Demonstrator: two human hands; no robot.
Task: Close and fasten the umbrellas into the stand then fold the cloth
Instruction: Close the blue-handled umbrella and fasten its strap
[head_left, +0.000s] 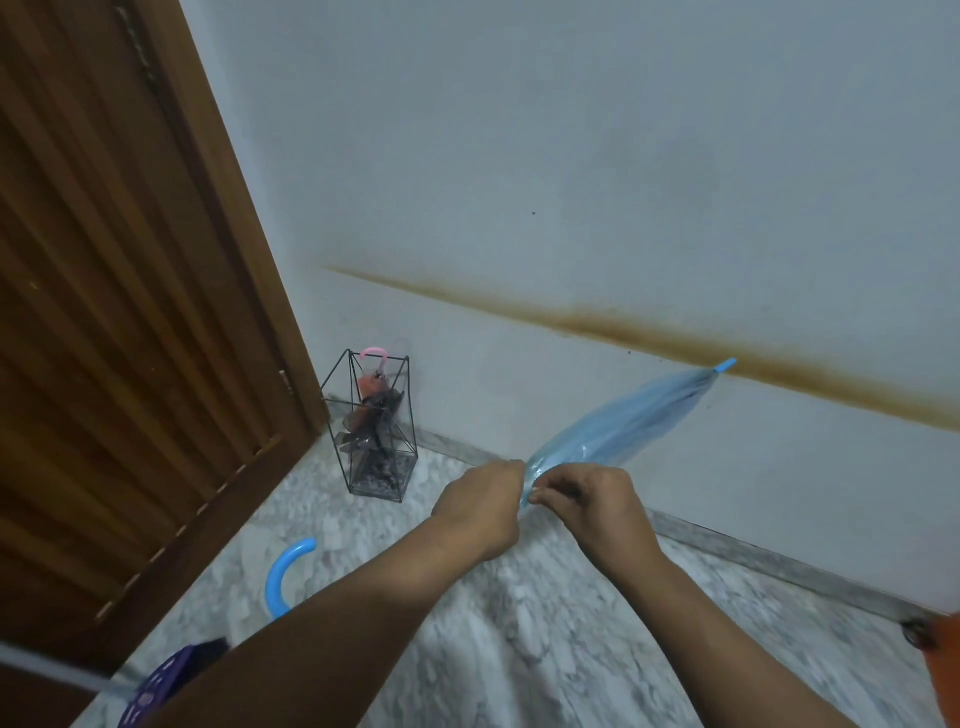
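Above the marble floor (571, 623), left hand (480, 506) grips and right hand (587, 501) pinches the blue umbrella (623, 423); wrap folds tight before fastening.

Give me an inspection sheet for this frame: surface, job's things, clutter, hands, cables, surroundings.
Surface: grey-white marble floor.
Job's things: closed translucent blue umbrella, held off the floor, tip toward the wall; its curved blue handle shows lower left. Black wire-frame stand in the corner holds a pink-handled umbrella. Cloth: nothing seen for certain.
Clutter: purple patterned item at bottom left; orange object at right edge.
Hands: left hand and right hand both pinch the canopy's lower end.
Cables: nothing seen.
Surroundings: brown wooden door; white wall with brown stain.
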